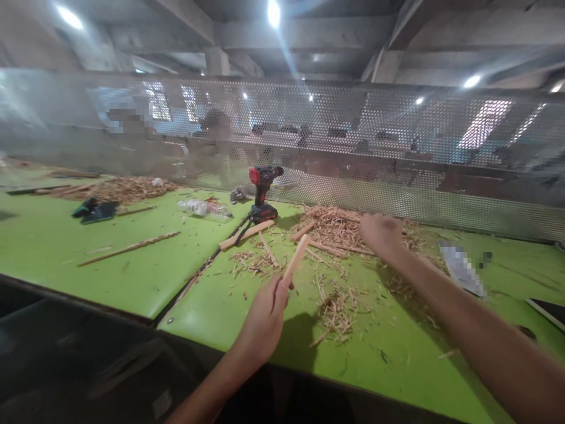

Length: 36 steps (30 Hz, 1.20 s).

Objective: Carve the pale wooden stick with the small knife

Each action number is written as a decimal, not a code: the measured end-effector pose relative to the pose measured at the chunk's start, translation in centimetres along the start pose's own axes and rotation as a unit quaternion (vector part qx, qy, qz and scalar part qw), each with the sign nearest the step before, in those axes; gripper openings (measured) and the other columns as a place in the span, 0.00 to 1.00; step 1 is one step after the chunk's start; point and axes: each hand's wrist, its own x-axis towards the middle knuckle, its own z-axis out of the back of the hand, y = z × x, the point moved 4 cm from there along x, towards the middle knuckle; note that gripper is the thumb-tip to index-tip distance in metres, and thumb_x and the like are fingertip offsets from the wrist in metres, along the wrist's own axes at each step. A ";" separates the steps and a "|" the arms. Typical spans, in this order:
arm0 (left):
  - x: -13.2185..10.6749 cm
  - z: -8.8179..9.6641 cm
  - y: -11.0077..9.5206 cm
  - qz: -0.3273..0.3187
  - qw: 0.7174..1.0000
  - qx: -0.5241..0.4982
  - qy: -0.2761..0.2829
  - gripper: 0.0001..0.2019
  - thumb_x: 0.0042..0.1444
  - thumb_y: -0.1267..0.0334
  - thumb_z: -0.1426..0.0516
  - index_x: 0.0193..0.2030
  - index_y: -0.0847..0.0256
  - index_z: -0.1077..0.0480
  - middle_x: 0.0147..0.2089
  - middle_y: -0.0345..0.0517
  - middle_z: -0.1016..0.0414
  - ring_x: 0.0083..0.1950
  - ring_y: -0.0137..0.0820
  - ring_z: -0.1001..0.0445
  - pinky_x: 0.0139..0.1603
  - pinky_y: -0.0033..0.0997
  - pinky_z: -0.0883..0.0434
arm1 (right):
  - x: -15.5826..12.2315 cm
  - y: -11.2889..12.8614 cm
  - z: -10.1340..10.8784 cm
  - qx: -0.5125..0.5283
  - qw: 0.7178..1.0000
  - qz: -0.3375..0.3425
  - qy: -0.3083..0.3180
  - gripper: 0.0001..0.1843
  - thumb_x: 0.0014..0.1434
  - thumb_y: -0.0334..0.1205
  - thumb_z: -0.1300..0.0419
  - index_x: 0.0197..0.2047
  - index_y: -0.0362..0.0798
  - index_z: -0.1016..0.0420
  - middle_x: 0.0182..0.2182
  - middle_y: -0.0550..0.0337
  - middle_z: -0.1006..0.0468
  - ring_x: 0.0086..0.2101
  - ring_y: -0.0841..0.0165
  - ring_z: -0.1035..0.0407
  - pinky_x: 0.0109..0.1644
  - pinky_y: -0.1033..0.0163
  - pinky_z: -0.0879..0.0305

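Over the table (198, 318), the left hand (266, 311) grips a wooden strip (296, 257), the right hand (382, 233) outstretched, its hold unclear.

Bright, plain green covers the table (207, 315), strewn near and far with straw-yellow shavings (339, 312). The near strip (296, 259) is pale tan; a stick (132, 248) at left shows darker brown. Red and black mark the drill (262, 189) at the far side, against a silver-grey perforated screen (379, 171) patterned with close rows of small round dots.
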 end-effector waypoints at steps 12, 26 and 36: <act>0.3 -2.1 -0.3 0.076 0.975 -0.138 0.158 0.07 0.65 0.58 0.47 0.40 0.59 0.37 0.25 0.31 0.46 0.20 0.18 0.52 0.19 0.22 0.56 | -9.9 7.0 1.1 0.062 0.976 0.184 -0.097 0.20 0.67 0.35 0.52 0.34 0.48 0.19 0.24 0.53 0.19 0.25 0.63 0.26 0.27 0.62 0.48; 0.9 -1.9 -0.2 0.086 0.978 -0.175 0.073 0.10 0.62 0.58 0.41 0.44 0.61 0.34 0.24 0.29 0.51 0.20 0.17 0.56 0.19 0.20 0.57 | -6.0 8.5 -0.5 0.059 0.960 0.243 -0.129 0.26 0.72 0.36 0.58 0.34 0.41 0.20 0.24 0.49 0.20 0.25 0.65 0.28 0.26 0.65 0.56; -2.1 -2.6 0.5 0.150 0.966 -0.148 0.147 0.12 0.62 0.55 0.41 0.46 0.61 0.33 0.23 0.29 0.51 0.19 0.17 0.57 0.17 0.21 0.58 | -0.9 3.6 -2.5 0.045 0.989 0.129 -0.059 0.18 0.60 0.23 0.51 0.38 0.33 0.18 0.30 0.40 0.20 0.30 0.65 0.28 0.35 0.64 0.42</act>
